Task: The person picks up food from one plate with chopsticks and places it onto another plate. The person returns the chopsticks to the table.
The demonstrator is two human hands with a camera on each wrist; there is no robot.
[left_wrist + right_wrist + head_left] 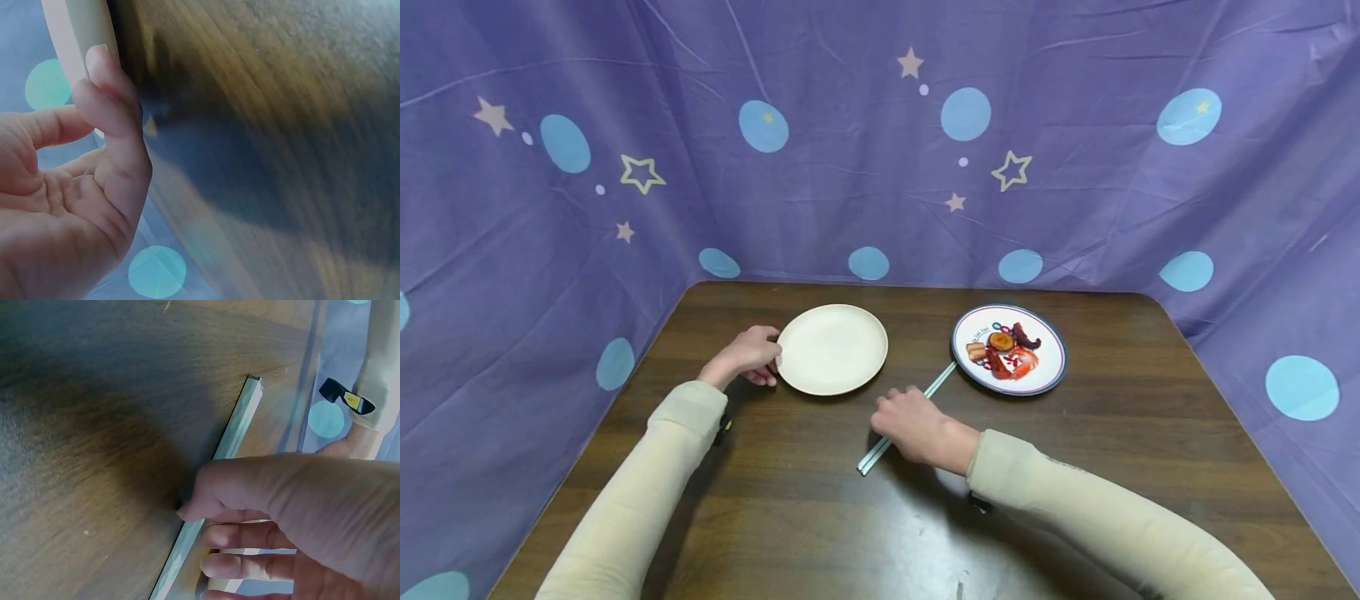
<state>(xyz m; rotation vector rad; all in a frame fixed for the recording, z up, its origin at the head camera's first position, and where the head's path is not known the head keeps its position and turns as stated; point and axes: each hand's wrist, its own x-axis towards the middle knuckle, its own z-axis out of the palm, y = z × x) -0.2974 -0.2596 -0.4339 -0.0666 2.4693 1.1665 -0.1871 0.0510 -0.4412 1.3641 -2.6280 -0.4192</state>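
My left hand [769, 360] rests at the left rim of an empty cream plate [831, 348]. In the left wrist view the palm is open and one straight finger of that hand [94, 94] lies against the plate's rim [75, 31]. My right hand [898, 414] lies over the middle of a pair of pale green chopsticks [942, 379] flat on the table. From the right wrist, the thumb and curled fingers of the hand [195, 526] pinch the chopsticks [240, 419] from both sides. A patterned plate [1052, 367] with pieces of food [1003, 354] sits right of the chopsticks' far tips.
The dark wooden table [820, 517] is walled at the back and both sides by a purple cloth [850, 167] with blue dots and stars. Both cream-sleeved forearms reach in from the near edge.
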